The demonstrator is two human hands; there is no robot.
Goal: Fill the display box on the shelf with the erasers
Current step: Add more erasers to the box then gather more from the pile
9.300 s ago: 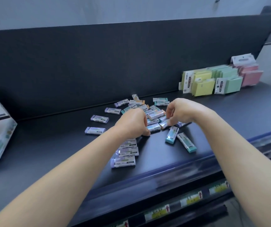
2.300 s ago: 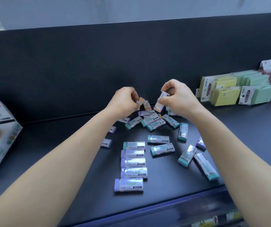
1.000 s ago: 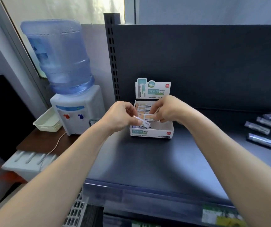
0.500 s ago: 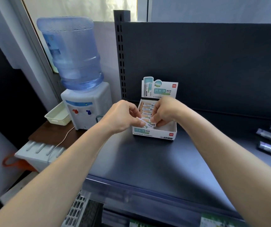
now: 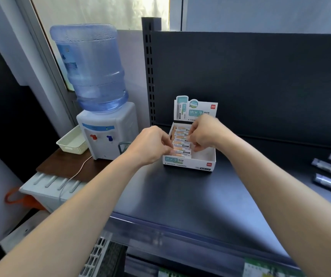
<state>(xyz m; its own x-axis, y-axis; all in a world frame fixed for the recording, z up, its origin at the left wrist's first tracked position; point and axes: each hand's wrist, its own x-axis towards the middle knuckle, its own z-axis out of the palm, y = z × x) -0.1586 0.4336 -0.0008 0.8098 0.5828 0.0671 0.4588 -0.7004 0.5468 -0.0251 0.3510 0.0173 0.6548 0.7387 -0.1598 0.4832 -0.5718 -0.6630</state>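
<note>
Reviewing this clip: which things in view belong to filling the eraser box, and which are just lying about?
Part of the job:
display box
erasers in the box
loose erasers on the shelf, at right
left hand and right hand, both at the box

Just lying about:
water dispenser
white basket
cable

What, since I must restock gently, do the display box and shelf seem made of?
Display box: probably thin printed cardboard, matte white; thin folded walls and an upright header flap. Shelf: likely painted metal, dark and satin; smooth deck with faint reflections.
</note>
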